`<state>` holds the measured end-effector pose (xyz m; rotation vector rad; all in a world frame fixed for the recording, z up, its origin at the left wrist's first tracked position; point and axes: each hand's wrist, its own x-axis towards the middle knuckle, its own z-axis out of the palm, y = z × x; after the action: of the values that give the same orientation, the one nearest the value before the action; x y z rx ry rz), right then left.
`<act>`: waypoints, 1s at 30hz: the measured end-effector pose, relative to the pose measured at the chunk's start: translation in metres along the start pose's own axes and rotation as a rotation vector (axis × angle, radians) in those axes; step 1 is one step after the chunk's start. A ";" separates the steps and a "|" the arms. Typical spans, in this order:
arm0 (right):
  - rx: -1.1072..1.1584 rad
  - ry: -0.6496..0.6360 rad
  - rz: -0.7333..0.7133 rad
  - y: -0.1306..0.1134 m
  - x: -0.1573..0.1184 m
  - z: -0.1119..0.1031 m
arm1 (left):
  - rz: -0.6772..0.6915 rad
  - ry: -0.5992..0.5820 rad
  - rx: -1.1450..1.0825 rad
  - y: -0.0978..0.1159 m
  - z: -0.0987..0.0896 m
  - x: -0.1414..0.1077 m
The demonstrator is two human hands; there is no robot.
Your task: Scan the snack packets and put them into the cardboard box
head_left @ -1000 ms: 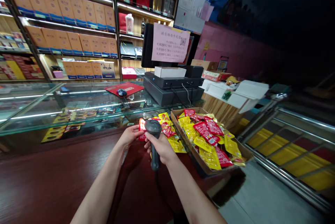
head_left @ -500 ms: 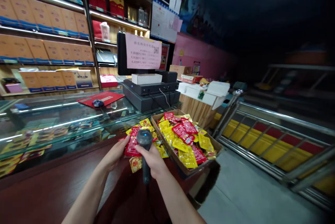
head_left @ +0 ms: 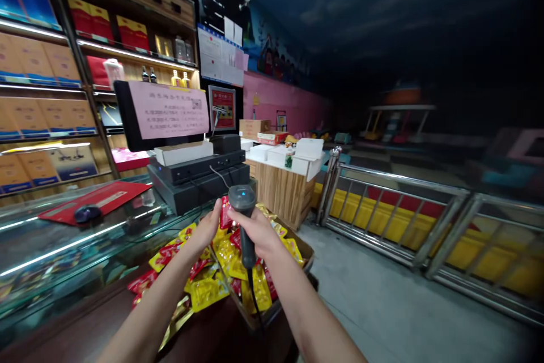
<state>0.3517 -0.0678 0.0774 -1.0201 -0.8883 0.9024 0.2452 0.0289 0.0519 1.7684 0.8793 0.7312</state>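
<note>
My right hand (head_left: 262,231) is closed round the handle of a dark grey barcode scanner (head_left: 243,199), which stands upright with a blue light on top and a cord hanging below. In my left hand (head_left: 207,231) a small red snack packet (head_left: 225,214) is gripped by its edge, close beside the scanner head. Both hands are over a cardboard box (head_left: 306,254) filled with red and yellow packets. More packets, such as a yellow packet (head_left: 207,293), lie loose on the dark red counter (head_left: 204,333) left of the box. My forearms hide part of the heap.
A monitor (head_left: 127,116) with a pink notice stands above black till equipment (head_left: 199,182). On the glass display counter (head_left: 51,255) lie a red mat (head_left: 114,199) and a mouse (head_left: 88,213). Metal railings (head_left: 395,210) run along the right, beyond grey floor (head_left: 352,278).
The view has swung to the right. Both hands, with the scanner and the red packet, have moved from the loose packets to over the cardboard box.
</note>
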 end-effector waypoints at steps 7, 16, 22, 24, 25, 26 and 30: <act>0.046 0.059 0.095 -0.009 0.031 -0.042 | -0.054 0.049 0.132 0.013 0.019 0.039; 0.073 -0.024 0.176 0.006 -0.013 -0.005 | -0.164 0.197 -0.030 -0.028 -0.055 -0.020; 0.045 -0.110 0.222 0.042 -0.039 0.048 | -0.252 0.300 -0.174 -0.072 -0.111 -0.082; 0.049 -0.136 0.256 0.059 -0.048 0.064 | -0.244 0.313 -0.227 -0.087 -0.122 -0.102; 0.050 -0.149 0.279 0.066 -0.052 0.072 | -0.241 0.325 -0.242 -0.094 -0.125 -0.111; 0.052 -0.162 0.307 0.074 -0.057 0.080 | -0.245 0.339 -0.252 -0.100 -0.128 -0.120; 0.039 -0.202 0.431 0.096 -0.069 0.106 | -0.282 0.387 -0.300 -0.117 -0.138 -0.141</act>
<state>0.2111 -0.0738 0.0026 -1.1213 -0.8267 1.4003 0.0300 0.0101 -0.0243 1.2259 1.1797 0.9776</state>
